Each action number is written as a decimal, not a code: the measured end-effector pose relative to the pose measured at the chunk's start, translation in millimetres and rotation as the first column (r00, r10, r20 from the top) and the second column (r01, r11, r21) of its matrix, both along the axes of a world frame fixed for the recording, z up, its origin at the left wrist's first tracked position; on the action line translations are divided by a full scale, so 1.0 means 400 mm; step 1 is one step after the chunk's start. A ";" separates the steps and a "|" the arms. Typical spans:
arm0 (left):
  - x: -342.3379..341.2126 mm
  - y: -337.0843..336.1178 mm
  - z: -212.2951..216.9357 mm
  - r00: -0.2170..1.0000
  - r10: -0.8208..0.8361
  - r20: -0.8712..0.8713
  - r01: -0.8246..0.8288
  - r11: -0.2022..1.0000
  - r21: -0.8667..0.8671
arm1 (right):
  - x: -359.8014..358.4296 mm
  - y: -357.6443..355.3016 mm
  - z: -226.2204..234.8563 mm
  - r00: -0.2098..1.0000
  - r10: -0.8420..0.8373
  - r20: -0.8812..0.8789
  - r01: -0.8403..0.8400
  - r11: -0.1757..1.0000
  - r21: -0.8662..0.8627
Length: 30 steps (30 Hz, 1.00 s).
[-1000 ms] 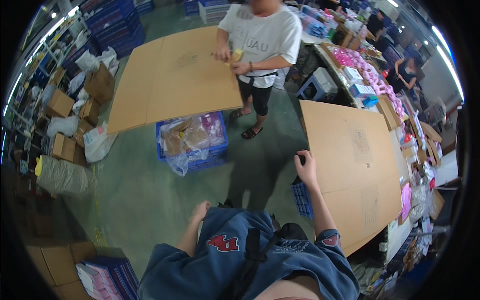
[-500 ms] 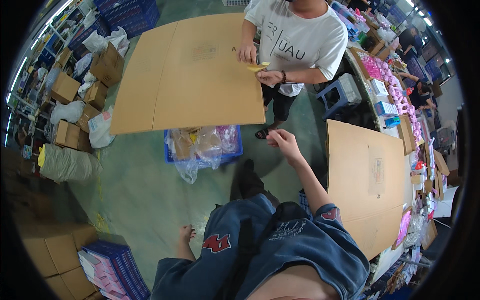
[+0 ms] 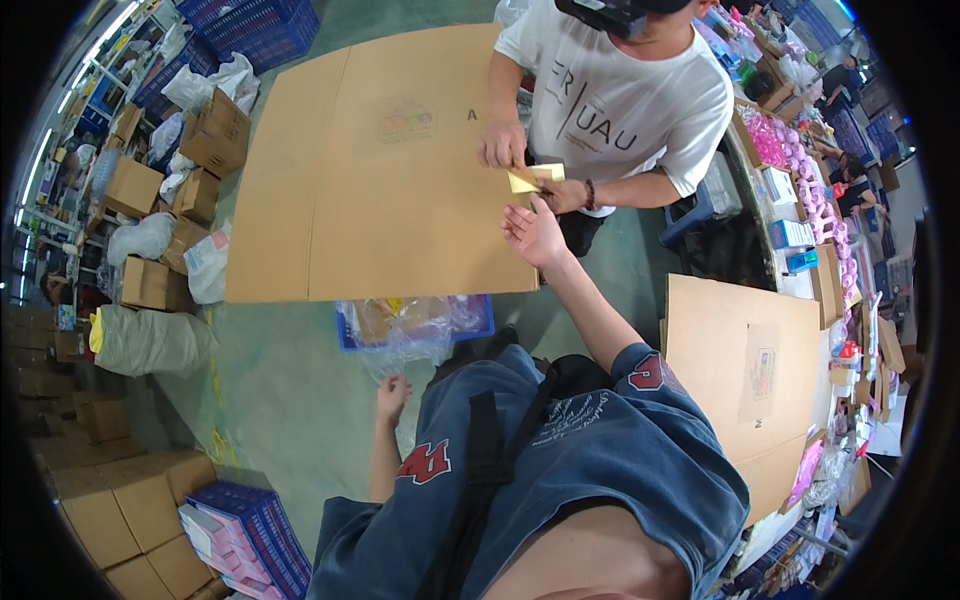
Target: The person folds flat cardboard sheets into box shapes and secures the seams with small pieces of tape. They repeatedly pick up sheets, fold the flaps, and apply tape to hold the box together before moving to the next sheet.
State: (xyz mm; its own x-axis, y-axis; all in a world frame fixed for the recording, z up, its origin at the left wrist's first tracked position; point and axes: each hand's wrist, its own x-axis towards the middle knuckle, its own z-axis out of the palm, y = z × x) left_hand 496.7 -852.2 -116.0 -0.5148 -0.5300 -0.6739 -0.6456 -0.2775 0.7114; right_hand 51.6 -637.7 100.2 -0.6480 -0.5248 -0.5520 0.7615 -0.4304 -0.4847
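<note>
My right hand (image 3: 535,235) reaches out over the right edge of a large flat cardboard sheet (image 3: 415,205), palm turned up and fingers apart. Nothing lies in it. Just beyond it, a co-worker in a white T-shirt holds a small pad of yellow paper slips (image 3: 537,179) in both hands. The co-worker's near hand (image 3: 566,195) is close to my fingertips; whether they touch I cannot tell. Low at my left side, my left hand (image 3: 393,397) hangs loosely with slightly bent fingers and nothing visible in it. It is nearest to clear plastic bags (image 3: 405,340) spilling from a blue crate (image 3: 487,322).
Another cardboard sheet (image 3: 735,370) leans at right, along a long table with pink goods. Cardboard boxes (image 3: 145,290) and a stuffed woven sack (image 3: 155,340) line the left. Blue crates (image 3: 250,535) with pink packs stand at lower left, beside stacked cartons (image 3: 135,505).
My right hand has moved up and left toward the co-worker's hands and opened palm up. My left hand has swung forward. The co-worker leans closer, the yellow slips now lower and farther right.
</note>
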 end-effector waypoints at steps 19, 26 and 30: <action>0.030 -0.130 -0.143 0.975 -0.060 0.213 0.010 0.973 0.228 | -0.084 -0.024 -0.042 0.955 -0.286 0.074 0.239 0.895 0.377; -0.069 -0.135 -0.127 0.976 -0.146 0.163 0.114 0.974 0.195 | 0.034 0.048 -0.044 0.955 -0.274 -0.117 0.298 0.878 0.374; -0.079 -0.156 -0.145 0.940 -0.255 0.225 0.212 0.957 0.199 | 0.086 0.076 -0.037 0.920 -0.310 -0.240 0.380 0.858 0.345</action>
